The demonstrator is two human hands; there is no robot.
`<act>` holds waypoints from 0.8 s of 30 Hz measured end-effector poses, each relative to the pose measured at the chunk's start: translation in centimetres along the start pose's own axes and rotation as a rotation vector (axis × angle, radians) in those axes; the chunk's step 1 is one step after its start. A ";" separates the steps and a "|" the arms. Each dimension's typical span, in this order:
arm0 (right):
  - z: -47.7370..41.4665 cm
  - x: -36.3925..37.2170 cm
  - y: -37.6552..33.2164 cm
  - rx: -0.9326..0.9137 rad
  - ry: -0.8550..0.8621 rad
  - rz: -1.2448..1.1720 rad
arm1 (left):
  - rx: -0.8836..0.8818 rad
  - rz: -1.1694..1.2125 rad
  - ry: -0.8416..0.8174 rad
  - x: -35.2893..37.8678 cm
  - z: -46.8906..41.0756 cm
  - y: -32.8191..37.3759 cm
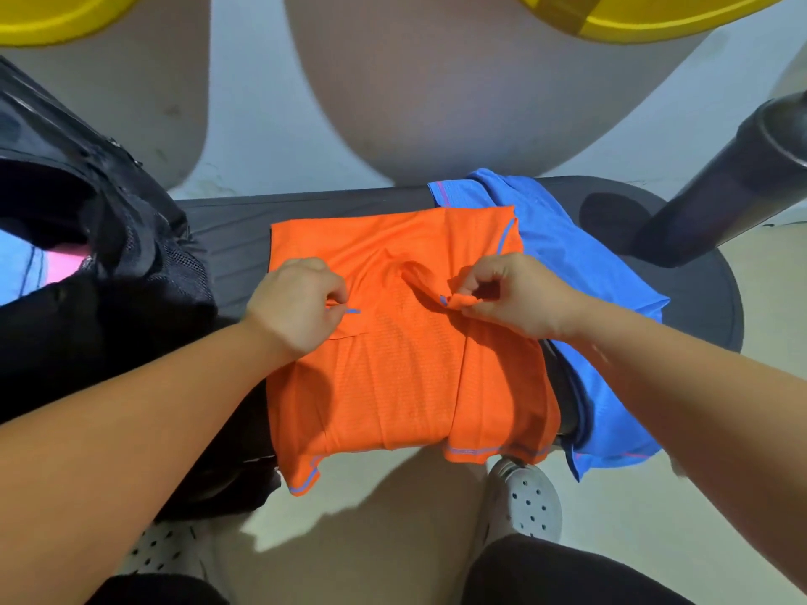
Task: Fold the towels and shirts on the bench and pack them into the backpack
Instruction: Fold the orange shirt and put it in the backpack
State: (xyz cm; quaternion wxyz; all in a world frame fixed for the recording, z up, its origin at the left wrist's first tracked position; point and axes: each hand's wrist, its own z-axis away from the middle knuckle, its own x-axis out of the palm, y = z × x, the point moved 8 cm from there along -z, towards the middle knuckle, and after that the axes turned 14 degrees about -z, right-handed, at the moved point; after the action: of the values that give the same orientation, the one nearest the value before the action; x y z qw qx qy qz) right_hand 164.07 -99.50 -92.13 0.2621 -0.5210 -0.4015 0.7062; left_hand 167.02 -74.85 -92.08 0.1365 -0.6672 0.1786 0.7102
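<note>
Orange shirt (406,342), part-folded, on dark bench (231,229).
Left hand (292,307) and right hand (515,294) each pinch a fold of its fabric with curled fingers. Blue shirt (581,264) lies just beside it on the right, partly underneath. Black backpack (109,238) stands open at left, blue and pink cloth inside.

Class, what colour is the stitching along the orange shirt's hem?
Blue, on the orange shirt; clearest in the head view.
</note>
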 end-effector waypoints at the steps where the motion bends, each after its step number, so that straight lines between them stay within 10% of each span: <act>1: 0.4 0.4 -0.1 -0.032 -0.055 0.036 | 0.004 0.002 -0.007 0.1 0.2 -0.2; 18: 3.3 1.1 -0.7 -0.086 -0.204 0.421 | 0.266 0.018 -0.118 -0.5 3.2 0.3; 24: -0.6 -3.3 -2.9 -0.086 0.226 0.441 | 0.066 0.025 0.114 -3.2 -0.5 -0.3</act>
State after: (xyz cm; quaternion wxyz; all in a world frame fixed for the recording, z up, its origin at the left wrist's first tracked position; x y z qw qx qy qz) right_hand 165.56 -100.36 -88.01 0.1224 -0.6823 -0.2758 0.6659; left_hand 167.78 -74.66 -88.92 0.1391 -0.6995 0.2175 0.6663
